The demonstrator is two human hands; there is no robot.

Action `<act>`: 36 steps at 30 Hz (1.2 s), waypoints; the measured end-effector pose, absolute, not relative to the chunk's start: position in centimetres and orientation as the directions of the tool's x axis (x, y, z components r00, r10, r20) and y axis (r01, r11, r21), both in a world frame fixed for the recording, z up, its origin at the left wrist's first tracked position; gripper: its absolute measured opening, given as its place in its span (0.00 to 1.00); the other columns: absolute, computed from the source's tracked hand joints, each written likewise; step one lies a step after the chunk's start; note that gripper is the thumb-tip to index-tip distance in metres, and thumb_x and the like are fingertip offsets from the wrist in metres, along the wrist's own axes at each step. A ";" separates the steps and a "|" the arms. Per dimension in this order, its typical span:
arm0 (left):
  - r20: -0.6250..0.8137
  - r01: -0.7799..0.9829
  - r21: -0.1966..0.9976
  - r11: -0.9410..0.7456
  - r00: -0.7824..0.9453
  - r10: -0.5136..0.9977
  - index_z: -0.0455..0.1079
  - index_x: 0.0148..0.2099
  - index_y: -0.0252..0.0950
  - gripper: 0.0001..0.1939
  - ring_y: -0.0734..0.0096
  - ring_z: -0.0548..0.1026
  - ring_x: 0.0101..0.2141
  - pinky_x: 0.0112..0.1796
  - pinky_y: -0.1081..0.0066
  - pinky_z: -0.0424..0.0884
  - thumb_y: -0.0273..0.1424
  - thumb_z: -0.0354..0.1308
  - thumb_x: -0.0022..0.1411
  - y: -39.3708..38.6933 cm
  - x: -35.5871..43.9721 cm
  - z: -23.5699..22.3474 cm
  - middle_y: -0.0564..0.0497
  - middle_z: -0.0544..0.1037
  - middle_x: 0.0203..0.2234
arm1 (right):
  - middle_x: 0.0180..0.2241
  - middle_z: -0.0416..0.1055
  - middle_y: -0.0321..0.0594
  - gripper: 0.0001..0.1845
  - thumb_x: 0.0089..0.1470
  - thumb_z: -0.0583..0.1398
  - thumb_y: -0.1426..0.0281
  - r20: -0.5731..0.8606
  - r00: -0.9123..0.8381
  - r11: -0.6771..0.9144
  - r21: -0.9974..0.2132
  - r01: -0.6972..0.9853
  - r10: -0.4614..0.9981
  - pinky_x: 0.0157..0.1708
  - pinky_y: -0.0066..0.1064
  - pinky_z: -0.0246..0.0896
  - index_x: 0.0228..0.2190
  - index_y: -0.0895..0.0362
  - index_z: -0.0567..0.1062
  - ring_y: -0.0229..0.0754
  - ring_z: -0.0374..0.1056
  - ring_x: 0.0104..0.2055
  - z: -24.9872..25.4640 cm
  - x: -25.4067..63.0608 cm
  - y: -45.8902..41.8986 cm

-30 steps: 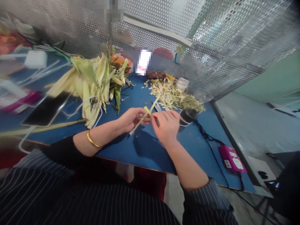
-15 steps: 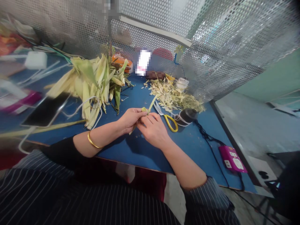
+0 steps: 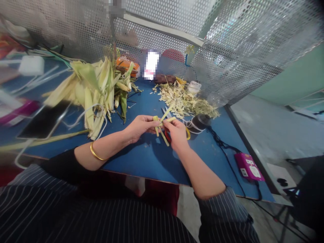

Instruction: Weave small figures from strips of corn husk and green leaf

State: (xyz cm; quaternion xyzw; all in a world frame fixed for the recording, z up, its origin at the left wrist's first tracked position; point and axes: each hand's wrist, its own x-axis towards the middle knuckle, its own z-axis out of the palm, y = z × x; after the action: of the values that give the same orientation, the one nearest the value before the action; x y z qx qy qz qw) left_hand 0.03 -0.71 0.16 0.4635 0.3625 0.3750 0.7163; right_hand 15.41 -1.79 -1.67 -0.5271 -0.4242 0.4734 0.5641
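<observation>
Several narrow corn husk strips [image 3: 165,116] cross one another above the blue table, their ends pointing up, right and down. My left hand [image 3: 143,127] is closed on them where they cross, with a folded loop of husk at its fingertips. On the right, my right hand [image 3: 177,132] pinches a strip between thumb and fingers, a short end sticking out above. Scissors [image 3: 188,133] with yellow and red handles lie on the table, partly hidden behind my right hand.
A heap of corn husks [image 3: 87,84] lies at left near a phone [image 3: 44,121] with a white cable. Shredded husk scraps [image 3: 179,99] are piled at the back, beside a dark spool [image 3: 201,122]. A magenta box [image 3: 249,166] sits at right; perforated metal panels [image 3: 162,40] stand behind.
My right hand has moved right, away from my left hand, with a strip end in its pinch. More crossing husk strips now show between the hands.
</observation>
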 end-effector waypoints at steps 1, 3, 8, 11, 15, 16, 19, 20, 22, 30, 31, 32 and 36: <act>-0.169 -0.191 0.941 0.279 0.450 0.877 0.76 0.41 0.32 0.13 0.74 0.76 0.30 0.36 0.71 0.72 0.30 0.64 0.52 -0.7 0.0 0.1 0.45 0.80 0.32 | 0.21 0.71 0.34 0.10 0.41 0.65 0.65 -0.047 0.184 -0.028 -0.994 -0.106 0.982 0.29 0.31 0.65 0.25 0.57 0.72 0.36 0.68 0.23 -1.7 15.4 -1.8; -0.170 -0.165 0.951 0.260 0.420 0.891 0.76 0.40 0.32 0.13 0.74 0.76 0.29 0.34 0.72 0.71 0.29 0.64 0.51 -0.7 0.0 0.0 0.46 0.80 0.30 | 0.21 0.71 0.34 0.11 0.40 0.65 0.64 -0.089 0.174 -0.071 -0.992 -0.108 0.981 0.25 0.29 0.63 0.25 0.57 0.72 0.36 0.67 0.22 -1.7 15.3 -1.8; -0.158 -0.130 0.969 0.210 0.328 0.931 0.75 0.34 0.31 0.08 0.77 0.73 0.23 0.27 0.74 0.68 0.32 0.64 0.52 -0.4 0.0 0.0 0.48 0.78 0.25 | 0.21 0.71 0.34 0.12 0.44 0.63 0.61 -0.133 0.110 -0.126 -0.989 -0.073 0.985 0.21 0.28 0.62 0.25 0.57 0.70 0.34 0.67 0.19 -1.3 15.2 -1.9; -0.160 -0.161 0.966 0.203 0.244 0.956 0.72 0.33 0.31 0.06 0.80 0.71 0.20 0.25 0.75 0.67 0.29 0.63 0.53 0.1 -0.2 0.2 0.50 0.78 0.24 | 0.22 0.71 0.33 0.09 0.51 0.57 0.63 -0.140 -0.022 -0.139 -0.989 0.059 0.990 0.20 0.29 0.63 0.28 0.56 0.69 0.35 0.67 0.17 -0.9 15.4 -2.1; -0.195 -0.190 0.956 0.221 0.146 0.970 0.67 0.34 0.33 0.08 0.79 0.71 0.19 0.23 0.75 0.64 0.28 0.63 0.53 0.7 -0.6 0.4 0.53 0.75 0.21 | 0.30 0.75 0.36 0.08 0.55 0.53 0.71 0.121 -0.206 0.187 -0.921 0.342 0.971 0.29 0.32 0.68 0.38 0.53 0.67 0.38 0.73 0.27 -0.1 15.8 -2.8; -0.197 -0.186 0.958 0.220 0.134 0.971 0.66 0.33 0.33 0.09 0.79 0.70 0.19 0.22 0.75 0.64 0.28 0.64 0.52 0.8 -0.6 0.3 0.54 0.74 0.19 | 0.34 0.76 0.37 0.12 0.55 0.53 0.73 0.205 -0.269 0.304 -0.863 0.405 0.941 0.34 0.34 0.68 0.42 0.52 0.67 0.39 0.73 0.32 0.1 15.9 -3.0; -0.174 -0.162 0.968 0.193 0.127 0.977 0.66 0.32 0.33 0.10 0.82 0.67 0.17 0.22 0.75 0.63 0.28 0.65 0.51 0.8 -0.6 0.2 0.56 0.72 0.18 | 0.41 0.75 0.39 0.14 0.55 0.53 0.76 0.373 -0.438 0.575 -0.565 0.592 0.818 0.43 0.35 0.63 0.43 0.52 0.70 0.40 0.71 0.41 0.5 16.0 -3.4; -0.165 -0.145 0.972 0.183 0.129 0.978 0.66 0.31 0.33 0.10 0.83 0.66 0.16 0.22 0.75 0.62 0.28 0.66 0.50 0.7 -0.5 0.1 0.56 0.72 0.17 | 0.41 0.75 0.40 0.12 0.56 0.54 0.75 0.406 -0.480 0.627 -0.446 0.639 0.778 0.43 0.36 0.62 0.41 0.52 0.71 0.41 0.71 0.41 0.5 16.0 -3.4; -0.143 -0.109 0.981 0.160 0.145 0.979 0.66 0.30 0.34 0.10 0.83 0.65 0.16 0.21 0.75 0.60 0.28 0.66 0.49 0.4 -0.3 0.1 0.57 0.71 0.17 | 0.37 0.76 0.40 0.09 0.58 0.54 0.72 0.460 -0.529 0.675 -0.248 0.695 0.713 0.43 0.36 0.59 0.38 0.52 0.74 0.41 0.70 0.39 0.6 16.0 -3.4; -0.127 0.019 0.991 0.129 0.371 0.920 0.71 0.30 0.33 0.02 0.79 0.67 0.17 0.21 0.74 0.58 0.27 0.61 0.52 -1.0 0.2 0.6 0.54 0.72 0.15 | 0.30 0.72 0.39 0.12 0.59 0.53 0.67 0.608 -0.203 0.489 -0.351 0.798 0.767 0.40 0.33 0.57 0.26 0.55 0.70 0.40 0.67 0.36 0.4 16.7 -2.6; -0.124 0.019 0.992 0.127 0.390 0.912 0.72 0.30 0.33 0.02 0.79 0.67 0.17 0.21 0.74 0.59 0.28 0.60 0.52 -1.1 0.2 0.6 0.53 0.72 0.15 | 0.26 0.70 0.38 0.13 0.59 0.53 0.66 0.578 -0.178 0.449 -0.367 0.815 0.797 0.37 0.32 0.56 0.24 0.55 0.68 0.40 0.65 0.32 0.3 16.8 -2.5; -0.124 0.017 0.992 0.128 0.405 0.906 0.72 0.30 0.33 0.03 0.79 0.67 0.17 0.21 0.74 0.59 0.28 0.60 0.53 -1.2 0.2 0.7 0.53 0.72 0.15 | 0.22 0.68 0.36 0.14 0.59 0.53 0.65 0.546 -0.156 0.407 -0.376 0.833 0.823 0.33 0.32 0.54 0.23 0.55 0.67 0.39 0.63 0.28 0.1 16.8 -2.3; -0.140 -0.004 0.988 0.157 0.432 0.891 0.74 0.31 0.33 0.07 0.78 0.69 0.18 0.21 0.75 0.60 0.32 0.59 0.56 -1.4 0.4 0.6 0.51 0.74 0.18 | 0.18 0.61 0.34 0.15 0.58 0.52 0.63 0.482 -0.086 0.303 -0.394 0.868 0.872 0.25 0.30 0.45 0.22 0.54 0.65 0.37 0.55 0.21 -0.5 16.8 -2.1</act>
State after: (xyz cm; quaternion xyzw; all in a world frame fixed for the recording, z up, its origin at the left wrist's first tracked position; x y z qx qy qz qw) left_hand 0.37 -1.39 0.57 0.5487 0.4043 0.3472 0.6441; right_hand 16.77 -2.10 -0.51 -0.5902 -0.7368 0.0031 0.3297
